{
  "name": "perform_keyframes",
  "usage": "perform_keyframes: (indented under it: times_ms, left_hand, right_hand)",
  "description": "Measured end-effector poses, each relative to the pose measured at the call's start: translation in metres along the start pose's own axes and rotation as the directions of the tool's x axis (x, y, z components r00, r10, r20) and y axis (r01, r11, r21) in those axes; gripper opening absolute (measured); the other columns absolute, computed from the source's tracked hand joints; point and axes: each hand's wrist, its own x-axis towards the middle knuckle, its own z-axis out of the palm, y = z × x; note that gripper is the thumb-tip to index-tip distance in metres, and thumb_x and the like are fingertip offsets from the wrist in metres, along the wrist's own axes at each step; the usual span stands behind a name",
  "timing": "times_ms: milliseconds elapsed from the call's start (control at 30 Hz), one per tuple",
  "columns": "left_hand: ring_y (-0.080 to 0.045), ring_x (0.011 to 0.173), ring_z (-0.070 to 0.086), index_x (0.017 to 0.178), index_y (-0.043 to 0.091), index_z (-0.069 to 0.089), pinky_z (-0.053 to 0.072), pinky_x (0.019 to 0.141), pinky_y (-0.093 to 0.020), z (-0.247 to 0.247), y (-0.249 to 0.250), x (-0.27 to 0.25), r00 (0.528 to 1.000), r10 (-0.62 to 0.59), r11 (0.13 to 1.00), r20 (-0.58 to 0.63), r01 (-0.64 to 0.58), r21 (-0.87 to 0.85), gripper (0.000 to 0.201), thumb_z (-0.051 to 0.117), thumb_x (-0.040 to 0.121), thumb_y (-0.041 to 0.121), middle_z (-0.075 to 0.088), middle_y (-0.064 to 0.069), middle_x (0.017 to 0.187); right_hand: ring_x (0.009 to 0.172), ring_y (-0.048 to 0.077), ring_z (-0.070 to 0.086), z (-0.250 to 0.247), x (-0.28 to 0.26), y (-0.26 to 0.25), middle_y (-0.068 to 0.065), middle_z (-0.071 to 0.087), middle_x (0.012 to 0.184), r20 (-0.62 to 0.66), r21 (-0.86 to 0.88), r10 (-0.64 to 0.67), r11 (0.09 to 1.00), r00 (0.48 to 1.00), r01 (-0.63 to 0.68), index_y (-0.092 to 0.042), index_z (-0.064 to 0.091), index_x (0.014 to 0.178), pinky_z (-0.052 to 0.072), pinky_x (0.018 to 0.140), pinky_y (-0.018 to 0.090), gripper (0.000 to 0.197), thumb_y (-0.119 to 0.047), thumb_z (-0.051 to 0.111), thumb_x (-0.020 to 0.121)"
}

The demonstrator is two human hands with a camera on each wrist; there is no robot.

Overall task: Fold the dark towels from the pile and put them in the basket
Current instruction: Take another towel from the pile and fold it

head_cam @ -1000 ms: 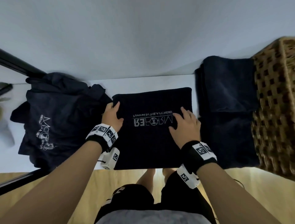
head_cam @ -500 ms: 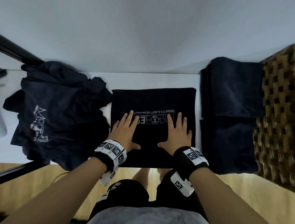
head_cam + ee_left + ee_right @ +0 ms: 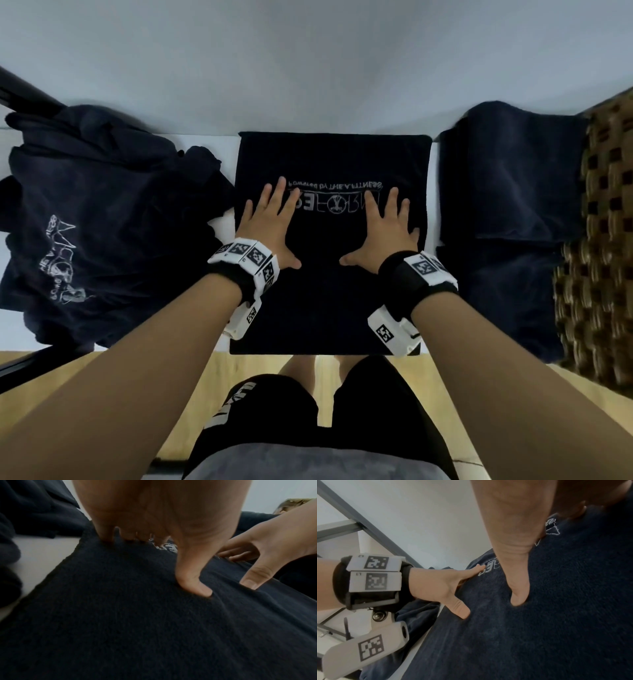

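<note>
A dark towel (image 3: 329, 298) folded into a square, with white lettering, lies flat on the white table (image 3: 433, 192) in front of me. Both hands press on it with straight, spread fingers: the left hand (image 3: 267, 222) on its left half, the right hand (image 3: 383, 229) on its right half. The wrist views show my left thumb (image 3: 193, 582) and right thumb (image 3: 518, 593) dug into the towel's (image 3: 137, 628) pile. A heap of unfolded dark towels (image 3: 96, 222) lies to the left. The woven basket (image 3: 603, 240) stands at the far right.
Two folded dark towels (image 3: 507, 192) lie between the centre towel and the basket. A dark metal rail (image 3: 24, 92) runs along the back left. A white wall stands right behind the table. Wooden floor and my legs show below the table's front edge.
Both hands have moved from the towel's logo area to a flat, spread-finger press side by side, then slid slightly outward. The towel has stayed in place.
</note>
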Motion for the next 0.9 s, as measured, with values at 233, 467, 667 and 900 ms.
perform_keyframes:
  times_ms: [233,467,667,900]
  left_hand:
    - [-0.024,0.147,-0.019,0.151,0.027,-0.015,-0.001,0.117,-0.049,0.003,0.001,0.007,1.0,-0.022,0.999,-0.016,0.022,0.038,0.143,0.087,0.055,0.051,-0.031,0.001,0.156]
    - [-0.025,0.147,-0.018,0.151,0.027,-0.017,0.001,0.117,-0.052,0.002,0.005,0.01,0.998,-0.065,0.995,-0.008,0.066,0.079,0.143,0.087,0.056,0.05,-0.029,0.0,0.157]
    - [-0.029,0.148,-0.01,0.154,0.024,-0.007,0.004,0.118,-0.052,0.007,0.007,-0.003,0.983,-0.076,0.991,-0.168,0.092,0.093,0.136,0.087,0.059,0.048,-0.021,-0.009,0.159]
    - [-0.034,0.121,0.045,0.133,0.008,0.042,0.039,0.098,-0.043,0.03,0.039,-0.072,0.888,-0.029,0.997,-0.459,0.057,0.049,0.058,0.069,0.086,0.03,0.035,-0.02,0.143]
  right_hand:
    - [0.151,0.03,-0.007,0.011,-0.019,0.009,0.011,-0.013,0.163,-0.179,0.027,-0.042,0.998,0.983,0.048,-0.03,0.002,0.156,0.005,0.12,0.053,0.118,-0.057,0.078,0.069]
    - [0.073,0.011,0.057,0.084,-0.123,0.046,-0.005,0.059,0.079,-0.352,0.427,0.099,0.902,0.931,0.066,-0.017,0.059,0.089,0.047,0.065,0.024,0.009,-0.025,0.063,0.087]
    - [0.08,0.02,0.07,0.13,-0.155,0.094,0.008,0.075,0.079,0.232,0.404,0.225,0.863,0.947,-0.304,-0.002,0.075,0.085,0.055,0.08,0.029,0.026,-0.024,0.061,0.084]
    - [0.096,0.022,0.07,0.154,-0.146,0.104,0.001,0.075,0.091,0.12,0.76,0.449,0.533,0.885,-0.373,-0.021,0.069,0.101,0.055,0.092,0.043,0.031,-0.043,0.072,0.08]
